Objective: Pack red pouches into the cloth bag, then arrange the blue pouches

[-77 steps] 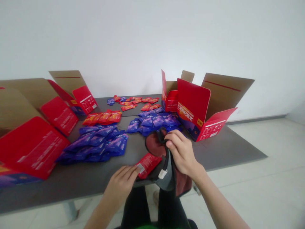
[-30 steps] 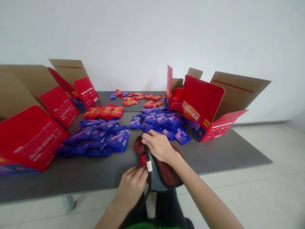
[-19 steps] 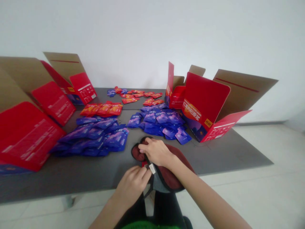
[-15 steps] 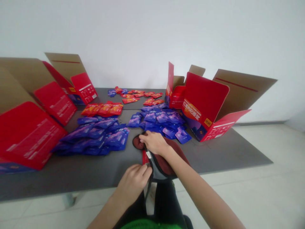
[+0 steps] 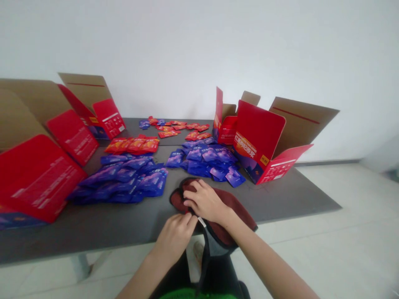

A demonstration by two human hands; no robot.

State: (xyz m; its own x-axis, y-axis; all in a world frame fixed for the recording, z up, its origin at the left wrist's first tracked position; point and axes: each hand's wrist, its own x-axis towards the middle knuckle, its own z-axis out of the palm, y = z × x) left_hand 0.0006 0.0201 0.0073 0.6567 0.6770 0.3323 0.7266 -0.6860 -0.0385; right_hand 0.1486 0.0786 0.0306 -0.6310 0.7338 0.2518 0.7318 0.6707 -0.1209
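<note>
A brown padded cloth item [image 5: 237, 204] with black edging, grey lining, a white tag and a dark strap hanging down lies over the table's front edge. Its exact kind I cannot make out. My right hand [image 5: 207, 201] rests on top of it, fingers curled into the folded edge near its rounded left end. At the lower left of the cloth, my left hand [image 5: 176, 232] pinches its edge between thumb and forefinger, just below the right fingertips. Just beyond the hands are a pile of blue-purple sachets [image 5: 205, 155] and, to the left, a bigger stack of blue-purple sachets [image 5: 124, 178].
Orange-red sachets [image 5: 134, 144] lie in a row behind the left stack, with more scattered orange sachets [image 5: 168, 133] farther back. Open red cartons stand on both sides: a near left carton [image 5: 40, 178], a far left carton [image 5: 109, 118] and right cartons [image 5: 258, 141]. The grey table [image 5: 280, 197] ends at right.
My left hand has come up closer to the right fingertips. The cloth has shifted and turned, its right end now reaching farther right; a red patch on it no longer shows. The view has shifted slightly.
</note>
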